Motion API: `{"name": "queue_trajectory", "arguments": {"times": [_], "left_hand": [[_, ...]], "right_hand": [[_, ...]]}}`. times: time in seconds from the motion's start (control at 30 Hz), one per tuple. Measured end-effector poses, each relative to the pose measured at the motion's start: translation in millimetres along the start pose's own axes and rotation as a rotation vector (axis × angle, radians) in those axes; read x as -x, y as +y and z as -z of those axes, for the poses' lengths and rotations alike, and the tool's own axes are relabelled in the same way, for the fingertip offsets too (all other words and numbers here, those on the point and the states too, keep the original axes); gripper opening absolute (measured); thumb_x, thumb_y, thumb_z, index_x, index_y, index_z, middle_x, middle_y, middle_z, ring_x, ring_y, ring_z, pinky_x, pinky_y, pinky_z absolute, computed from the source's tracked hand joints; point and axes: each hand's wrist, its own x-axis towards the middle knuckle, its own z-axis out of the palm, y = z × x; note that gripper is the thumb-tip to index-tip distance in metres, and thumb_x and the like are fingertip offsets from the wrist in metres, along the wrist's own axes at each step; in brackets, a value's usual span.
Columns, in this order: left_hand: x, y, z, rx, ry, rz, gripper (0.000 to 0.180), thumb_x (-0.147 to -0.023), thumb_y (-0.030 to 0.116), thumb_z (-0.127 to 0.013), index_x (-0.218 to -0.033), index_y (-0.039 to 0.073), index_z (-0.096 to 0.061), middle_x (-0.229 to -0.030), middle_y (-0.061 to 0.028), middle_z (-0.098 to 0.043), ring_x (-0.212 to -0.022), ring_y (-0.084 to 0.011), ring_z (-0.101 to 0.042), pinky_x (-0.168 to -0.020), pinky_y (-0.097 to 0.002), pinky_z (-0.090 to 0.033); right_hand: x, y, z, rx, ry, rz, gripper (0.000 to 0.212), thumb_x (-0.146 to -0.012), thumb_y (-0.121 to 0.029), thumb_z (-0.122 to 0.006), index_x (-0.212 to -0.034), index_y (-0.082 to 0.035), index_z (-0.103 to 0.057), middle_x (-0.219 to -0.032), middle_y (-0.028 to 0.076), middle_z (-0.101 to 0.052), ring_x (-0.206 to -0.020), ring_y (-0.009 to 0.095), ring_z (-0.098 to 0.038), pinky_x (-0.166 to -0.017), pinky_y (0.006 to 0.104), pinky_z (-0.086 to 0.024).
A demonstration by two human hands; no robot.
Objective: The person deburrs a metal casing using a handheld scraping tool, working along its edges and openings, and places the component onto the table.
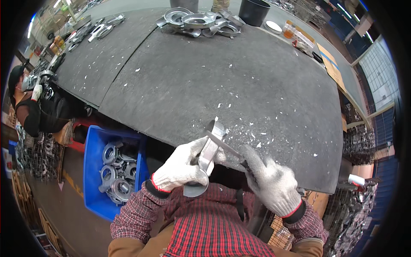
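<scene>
My left hand (180, 167), in a white knit glove with a red-edged cuff, is closed around a grey cast-metal part (207, 155) at the table's near edge. The part has a ring-shaped end at the top and a rounded end low by my apron. My right hand (276, 184), gloved alike, grips the dark handle of a flat file (227, 148). The file's narrow grey blade slants up to the left and lies across the upper end of the metal part. The left fingertips are partly hidden behind the part.
White shavings dot the dark tabletop (180, 94). Several metal castings (199, 20) are piled at its far side near a black bucket (253, 12). A blue bin (95, 171) at my left holds more castings. Another person (32, 100) sits at the far left.
</scene>
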Motion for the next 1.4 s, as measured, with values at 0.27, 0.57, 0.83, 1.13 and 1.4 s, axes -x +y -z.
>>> {"name": "queue_trajectory", "arguments": {"times": [0.27,0.57,0.83,1.13,1.4], "left_hand": [[-0.4,14.7,-10.4,-0.147,-0.002,-0.023,0.112,-0.055,0.044,-0.107,-0.146,-0.002,-0.062,-0.129,-0.0051,-0.070,-0.103,-0.0114,-0.063,-0.096,-0.0284,-0.051],[3.1,-5.2,-1.3,0.003,0.016,-0.028,0.113,-0.055,0.038,-0.108,-0.148,-0.003,-0.061,-0.127,-0.0055,-0.070,-0.098,-0.0108,-0.063,-0.091,-0.0275,-0.053],[15.2,5.5,2.9,-0.414,-0.096,-0.042,0.116,-0.055,0.054,-0.108,-0.148,0.001,-0.064,-0.121,-0.0012,-0.073,-0.093,-0.0093,-0.062,-0.087,-0.0281,-0.054],[41.5,0.0,26.9,-0.502,-0.041,-0.152,0.111,-0.054,0.039,-0.103,-0.152,0.005,-0.065,-0.113,-0.0044,-0.077,-0.097,-0.0140,-0.069,-0.090,-0.0315,-0.058],[62.6,12.9,31.0,-0.713,0.035,-0.154,0.108,-0.054,0.036,-0.091,-0.151,0.000,-0.061,-0.116,-0.0125,-0.073,-0.103,-0.0226,-0.069,-0.092,-0.0367,-0.056]], "right_hand": [[-6.7,16.7,5.1,-0.697,-0.377,0.178,0.069,-0.096,-0.026,-0.076,-0.160,-0.019,-0.050,-0.109,0.019,-0.079,-0.094,0.041,-0.081,-0.080,0.0475,-0.067],[4.0,-1.7,-3.1,-0.153,-0.100,0.186,0.079,-0.089,-0.022,-0.083,-0.161,-0.022,-0.051,-0.094,0.013,-0.073,-0.074,0.033,-0.080,-0.063,0.0444,-0.066],[-10.3,30.0,-6.0,-0.851,-0.697,0.208,0.078,-0.097,-0.029,-0.081,-0.166,-0.019,-0.045,-0.116,0.016,-0.080,-0.091,0.032,-0.083,-0.083,0.0435,-0.067],[-23.9,17.0,-0.7,-0.823,-0.961,0.484,0.083,-0.096,-0.026,-0.085,-0.168,-0.013,-0.044,-0.116,0.015,-0.080,-0.097,0.032,-0.082,-0.085,0.0417,-0.064],[-20.9,-4.0,-20.5,-0.731,-0.789,0.516,0.078,-0.099,-0.032,-0.081,-0.166,-0.015,-0.045,-0.112,0.018,-0.080,-0.097,0.033,-0.082,-0.086,0.0432,-0.064]]}}
